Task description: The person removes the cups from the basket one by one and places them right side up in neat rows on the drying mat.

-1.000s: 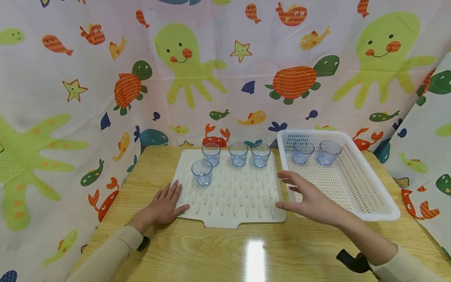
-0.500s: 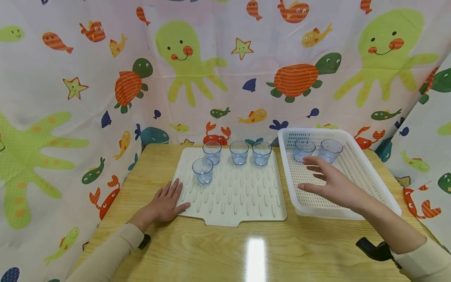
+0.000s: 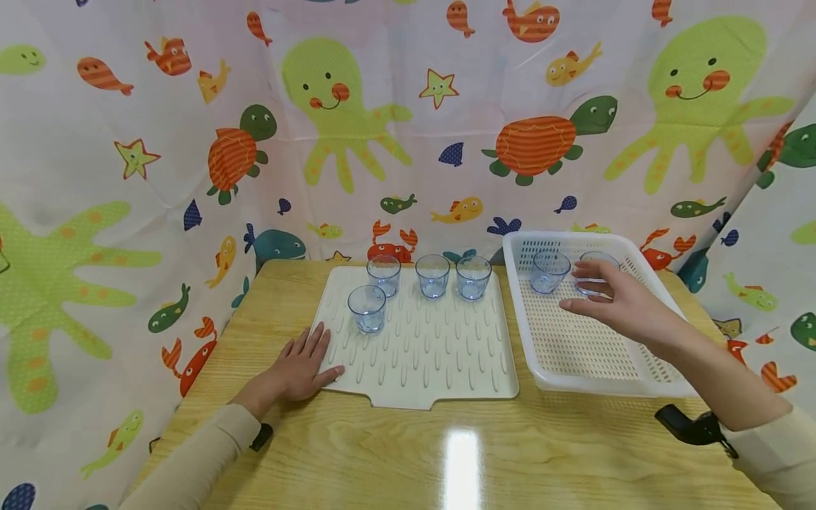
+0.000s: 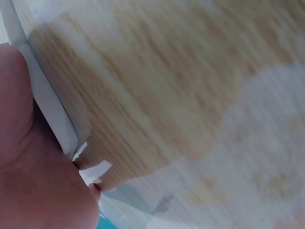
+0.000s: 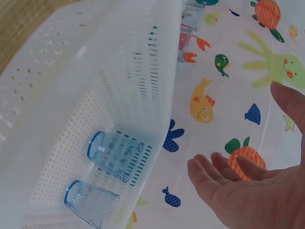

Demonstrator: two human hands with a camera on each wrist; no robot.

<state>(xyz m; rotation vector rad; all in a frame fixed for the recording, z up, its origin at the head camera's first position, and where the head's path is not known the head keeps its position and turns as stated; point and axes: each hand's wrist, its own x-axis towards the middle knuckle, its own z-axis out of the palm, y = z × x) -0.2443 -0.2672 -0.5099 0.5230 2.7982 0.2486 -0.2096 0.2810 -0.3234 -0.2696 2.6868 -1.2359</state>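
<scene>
My left hand [image 3: 298, 370] lies flat with spread fingers on the left edge of a cream ribbed drying tray [image 3: 440, 354]. Several clear bluish glasses stand on that tray: three in a back row, among them a middle glass [image 3: 433, 278], and one front glass [image 3: 367, 312] at the left. Above a white perforated basket [image 3: 535, 354] hovers my right hand [image 3: 627, 309], its fingers apart from the thumb and nothing between them. Inside the basket are a left glass [image 3: 550, 275] and a right glass [image 5: 91, 204]; the hand partly hides the right one in the head view.
The wooden table [image 3: 382, 453] carries the tray and, to its right, the basket with its raised rim. A curtain [image 3: 395, 156] printed with sea animals hangs behind and at both sides.
My right hand has moved rightward from the tray's right edge to above the basket, near the right glass. The left hand stays on the tray, and the glasses have not moved.
</scene>
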